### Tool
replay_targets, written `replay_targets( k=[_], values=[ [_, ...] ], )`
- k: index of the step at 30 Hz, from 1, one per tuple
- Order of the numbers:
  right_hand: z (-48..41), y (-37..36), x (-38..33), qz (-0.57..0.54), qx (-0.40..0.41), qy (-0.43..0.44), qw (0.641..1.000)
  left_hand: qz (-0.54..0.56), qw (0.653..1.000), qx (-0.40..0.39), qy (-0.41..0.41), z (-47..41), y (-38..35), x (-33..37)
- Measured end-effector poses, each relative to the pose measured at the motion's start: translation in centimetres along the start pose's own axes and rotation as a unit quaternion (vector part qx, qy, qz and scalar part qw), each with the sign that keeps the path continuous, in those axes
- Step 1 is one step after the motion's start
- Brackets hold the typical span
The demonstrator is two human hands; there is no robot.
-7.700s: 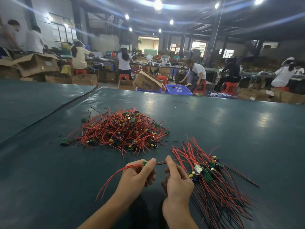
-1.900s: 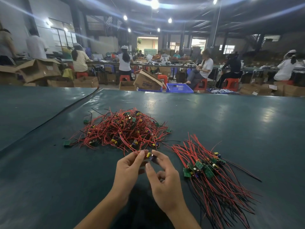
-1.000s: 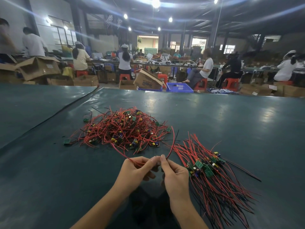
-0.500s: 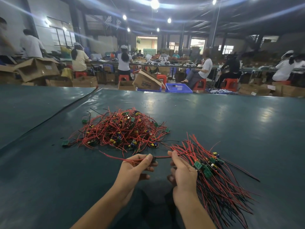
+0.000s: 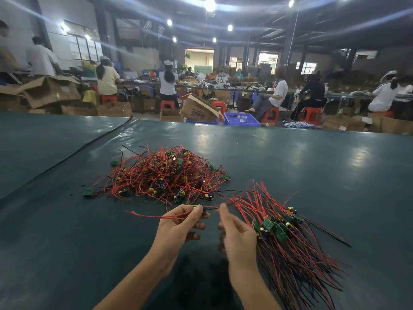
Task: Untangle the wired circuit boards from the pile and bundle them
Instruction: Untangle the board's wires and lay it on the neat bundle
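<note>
A tangled pile (image 5: pixel 161 175) of small green circuit boards with red and black wires lies on the dark green table (image 5: pixel 290 166), just beyond my hands. To the right, a straightened bundle (image 5: pixel 283 233) of boards fans its wires toward the near edge. My left hand (image 5: pixel 178 224) pinches one small wired board (image 5: pixel 197 208) between thumb and fingers, its red wire (image 5: pixel 152 216) trailing left. My right hand (image 5: pixel 237 233) hovers beside the bundle, thumb tip at the board's dark wires, fingers loosely curled; whether it pinches them is unclear.
A seam in the table cover (image 5: pixel 67 157) runs diagonally on the left. Beyond the far edge stand cardboard boxes (image 5: pixel 199 110), a blue crate (image 5: pixel 241 119), red stools and several seated people at work benches.
One board has been drawn out of the pile. My hands have moved slightly apart and nearer to me, and the wire between them now lies almost level.
</note>
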State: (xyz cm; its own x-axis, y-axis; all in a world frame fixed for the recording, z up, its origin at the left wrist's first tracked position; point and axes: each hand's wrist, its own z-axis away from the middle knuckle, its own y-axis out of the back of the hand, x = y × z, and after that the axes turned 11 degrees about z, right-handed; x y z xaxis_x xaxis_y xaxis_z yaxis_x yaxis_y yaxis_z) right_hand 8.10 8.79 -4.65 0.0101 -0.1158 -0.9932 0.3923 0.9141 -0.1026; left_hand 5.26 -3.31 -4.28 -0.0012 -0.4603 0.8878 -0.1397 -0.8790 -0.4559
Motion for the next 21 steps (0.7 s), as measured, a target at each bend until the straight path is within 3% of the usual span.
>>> replay_targets(
  k=[2,8,15,21],
  values=[
    [0.8,-1.1,0.3,0.012,-0.025,0.033,0.999,-0.010,1.000,-0.013,0.008,0.2,-0.1,-0.2],
    [0.2,-0.9,0.5,-0.006,0.027,0.022,0.999,-0.044,0.998,-0.033,0.013,0.5,-0.5,-0.7],
    [-2.5,1.9,-0.7,-0.110,0.114,-0.051,0.986,-0.045,0.998,-0.035,-0.009,0.2,-0.3,0.2],
    [-3.1,3.7,-1.6,-0.196,0.119,-0.045,0.972,-0.037,0.998,-0.036,-0.020,0.0,0.1,0.5]
  ],
)
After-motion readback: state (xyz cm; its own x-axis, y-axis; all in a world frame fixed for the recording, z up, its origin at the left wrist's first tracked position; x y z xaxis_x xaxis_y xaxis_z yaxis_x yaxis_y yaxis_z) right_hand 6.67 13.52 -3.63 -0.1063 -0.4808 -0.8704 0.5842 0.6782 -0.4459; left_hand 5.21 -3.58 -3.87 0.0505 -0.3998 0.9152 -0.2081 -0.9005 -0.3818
